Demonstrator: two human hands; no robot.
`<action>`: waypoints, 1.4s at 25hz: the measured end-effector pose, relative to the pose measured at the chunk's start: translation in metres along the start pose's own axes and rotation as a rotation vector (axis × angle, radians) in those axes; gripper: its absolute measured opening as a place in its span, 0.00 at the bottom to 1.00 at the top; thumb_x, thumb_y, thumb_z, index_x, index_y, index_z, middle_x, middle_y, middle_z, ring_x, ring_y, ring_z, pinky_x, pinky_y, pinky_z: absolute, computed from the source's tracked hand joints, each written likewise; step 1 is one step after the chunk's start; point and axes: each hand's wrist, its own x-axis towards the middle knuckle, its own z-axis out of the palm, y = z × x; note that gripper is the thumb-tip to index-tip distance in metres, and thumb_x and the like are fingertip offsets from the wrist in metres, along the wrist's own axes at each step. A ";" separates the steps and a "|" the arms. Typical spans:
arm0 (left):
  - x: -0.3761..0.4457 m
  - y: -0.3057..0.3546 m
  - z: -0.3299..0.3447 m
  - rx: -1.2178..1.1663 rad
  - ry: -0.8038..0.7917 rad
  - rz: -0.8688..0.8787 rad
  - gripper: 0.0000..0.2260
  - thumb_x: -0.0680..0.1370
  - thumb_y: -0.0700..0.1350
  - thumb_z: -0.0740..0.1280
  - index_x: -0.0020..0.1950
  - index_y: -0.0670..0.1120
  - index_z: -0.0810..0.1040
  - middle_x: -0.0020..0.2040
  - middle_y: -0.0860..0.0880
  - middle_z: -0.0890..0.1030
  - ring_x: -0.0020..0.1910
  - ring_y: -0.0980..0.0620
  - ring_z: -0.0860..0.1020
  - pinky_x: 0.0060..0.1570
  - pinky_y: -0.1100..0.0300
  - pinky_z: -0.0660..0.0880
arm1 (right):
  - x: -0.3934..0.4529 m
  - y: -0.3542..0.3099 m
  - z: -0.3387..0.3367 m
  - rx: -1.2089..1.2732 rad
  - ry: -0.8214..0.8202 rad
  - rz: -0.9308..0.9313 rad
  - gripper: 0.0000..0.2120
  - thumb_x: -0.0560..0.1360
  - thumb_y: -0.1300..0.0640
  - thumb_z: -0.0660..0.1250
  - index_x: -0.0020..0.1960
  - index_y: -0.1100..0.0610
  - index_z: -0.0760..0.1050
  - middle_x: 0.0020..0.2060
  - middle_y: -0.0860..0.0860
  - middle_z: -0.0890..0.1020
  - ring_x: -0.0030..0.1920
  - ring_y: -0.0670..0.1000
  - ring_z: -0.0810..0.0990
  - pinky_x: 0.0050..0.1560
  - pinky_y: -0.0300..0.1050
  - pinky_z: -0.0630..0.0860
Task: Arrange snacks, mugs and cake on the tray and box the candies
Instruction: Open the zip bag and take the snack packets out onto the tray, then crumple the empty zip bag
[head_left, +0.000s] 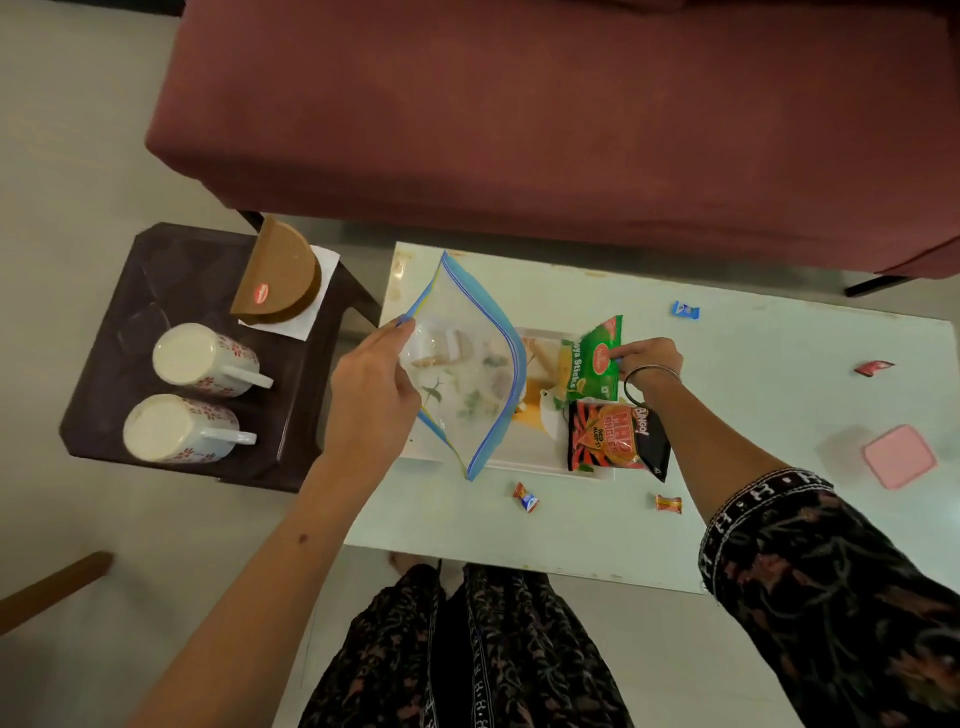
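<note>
Left hand (371, 387) has a pinching grip on the rim of a clear zip bag (462, 364), held open above the tray (530, 457) on the white counter (727, 415). Right hand (649, 364) grips the green snack packet (595, 361), just above the red chips packet (610, 441) (both over the tray). Wrapped candies (525, 497) lie scattered about; two mugs (200, 361) and the cake (278, 278) sit on the dark side table (109, 364).
</note>
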 end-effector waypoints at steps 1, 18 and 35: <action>-0.001 0.002 0.002 -0.012 -0.001 0.002 0.21 0.72 0.29 0.60 0.64 0.38 0.74 0.60 0.41 0.79 0.56 0.42 0.79 0.58 0.53 0.74 | 0.005 0.004 -0.001 -0.008 0.003 0.029 0.07 0.72 0.65 0.68 0.46 0.59 0.84 0.48 0.56 0.85 0.50 0.57 0.82 0.53 0.48 0.79; -0.006 0.043 -0.004 -0.695 -0.007 -0.177 0.23 0.71 0.24 0.51 0.49 0.44 0.80 0.35 0.48 0.73 0.29 0.61 0.73 0.30 0.72 0.72 | -0.067 -0.006 -0.008 0.736 -0.337 0.341 0.36 0.71 0.34 0.61 0.71 0.56 0.63 0.65 0.56 0.73 0.62 0.58 0.75 0.57 0.52 0.73; -0.065 0.092 0.032 -0.652 -0.098 -0.329 0.44 0.54 0.63 0.75 0.65 0.47 0.67 0.36 0.46 0.72 0.33 0.50 0.71 0.38 0.57 0.75 | -0.185 -0.033 -0.052 1.161 -0.573 -0.102 0.10 0.73 0.57 0.58 0.38 0.55 0.77 0.37 0.53 0.80 0.43 0.53 0.77 0.45 0.48 0.76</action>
